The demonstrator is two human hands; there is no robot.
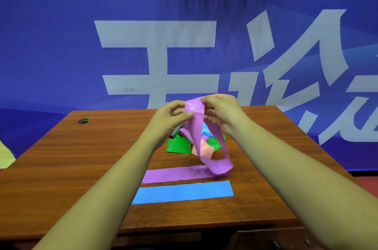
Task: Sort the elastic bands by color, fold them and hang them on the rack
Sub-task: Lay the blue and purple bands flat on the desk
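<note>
Far left on the brown wooden bench (71, 168): a round hole (84, 120) near the back edge; right of that, raised above the bench, the left hand (172, 113), thumb and fingers pinching the upper fold of a purple band (194, 106); same fold pinched from the other side by the right hand (221, 110), fingers curled over it; below both hands, hanging as a long loop down to the right end of a second purple band (173, 175) laid flat; touching or not, unclear; nearer, just apart and parallel, a flat blue band (184, 192); behind the loop, a loose heap of green, pink and pale blue bands (178, 145); at the back, a blue banner (61, 45) with large white characters.
</note>
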